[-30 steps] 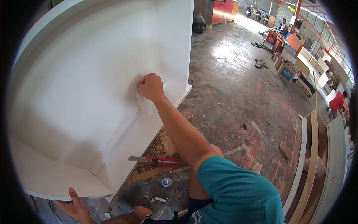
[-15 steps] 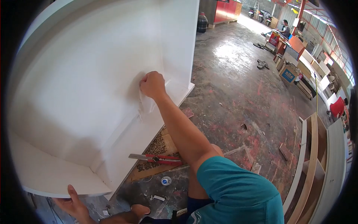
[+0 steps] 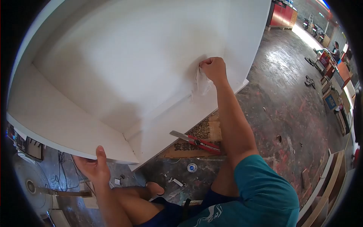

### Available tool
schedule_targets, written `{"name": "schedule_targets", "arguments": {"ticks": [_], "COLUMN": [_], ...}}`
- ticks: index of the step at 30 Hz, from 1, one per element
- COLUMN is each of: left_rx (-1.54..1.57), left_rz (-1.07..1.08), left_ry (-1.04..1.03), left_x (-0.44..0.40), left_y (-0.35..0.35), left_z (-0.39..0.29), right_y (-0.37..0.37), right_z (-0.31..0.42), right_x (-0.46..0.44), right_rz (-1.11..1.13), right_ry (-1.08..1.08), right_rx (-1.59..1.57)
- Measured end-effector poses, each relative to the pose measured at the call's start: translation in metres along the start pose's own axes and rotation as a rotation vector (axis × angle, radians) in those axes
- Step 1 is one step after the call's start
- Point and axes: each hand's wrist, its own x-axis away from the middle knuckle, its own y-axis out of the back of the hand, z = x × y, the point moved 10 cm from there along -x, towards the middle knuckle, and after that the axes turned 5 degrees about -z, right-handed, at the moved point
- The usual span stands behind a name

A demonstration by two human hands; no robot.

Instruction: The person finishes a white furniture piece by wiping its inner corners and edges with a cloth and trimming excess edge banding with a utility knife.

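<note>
A large white cabinet point(image 3: 124, 68) with a curved edge fills the left and centre of the head view. My left hand point(image 3: 94, 164) grips its lower edge, thumb on top and fingers underneath. Inside the cabinet, my right hand point(image 3: 214, 70) pinches a thin, whitish, translucent strip point(image 3: 199, 81) that hangs beside the inner panel. Below my right forearm, a red utility knife point(image 3: 196, 142) with its blade out lies at the cabinet's edge, over a patterned cardboard piece point(image 3: 181, 150).
A fan point(image 3: 31, 185) stands at lower left near cables. A bottle cap-like round item point(image 3: 192, 167) lies on the floor. Wooden shelving point(image 3: 325, 189) is at lower right. Sandals point(image 3: 310, 81), boxes point(image 3: 331, 100) and a seated person point(image 3: 335, 50) are at upper right.
The view has turned left, so the cabinet and both hands appear further right and the fan has come into view. My right hand still pinches the strip; my left still holds the edge.
</note>
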Motion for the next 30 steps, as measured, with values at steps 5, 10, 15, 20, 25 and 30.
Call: {"name": "schedule_targets", "arguments": {"ticks": [5, 10, 15, 20, 25, 30], "left_rx": [0.003, -0.016, -0.024, -0.019, 0.003, -0.014], "left_rz": [0.049, 0.041, 0.044, 0.024, 0.042, 0.035], "left_ry": [0.006, 0.0, 0.045, -0.006, 0.069, -0.001], "left_x": [-0.002, -0.002, -0.001, -0.001, 0.0, -0.004], "left_y": [-0.005, -0.007, -0.004, -0.003, -0.004, -0.005], "left_z": [-0.005, -0.009, -0.002, -0.005, 0.002, -0.009], "right_y": [-0.012, -0.001, -0.008, 0.002, 0.001, -0.002], "right_z": [-0.022, -0.005, -0.02, 0.003, -0.023, 0.021], "right_x": [-0.007, -0.003, -0.004, -0.002, -0.007, 0.008], "right_rz": [-0.018, -0.005, -0.057, -0.011, -0.127, -0.051], "right_ry": [0.02, -0.009, 0.029, 0.001, 0.043, 0.106], "right_rx": [0.089, -0.057, 0.023, -0.052, 0.121, -0.002]}}
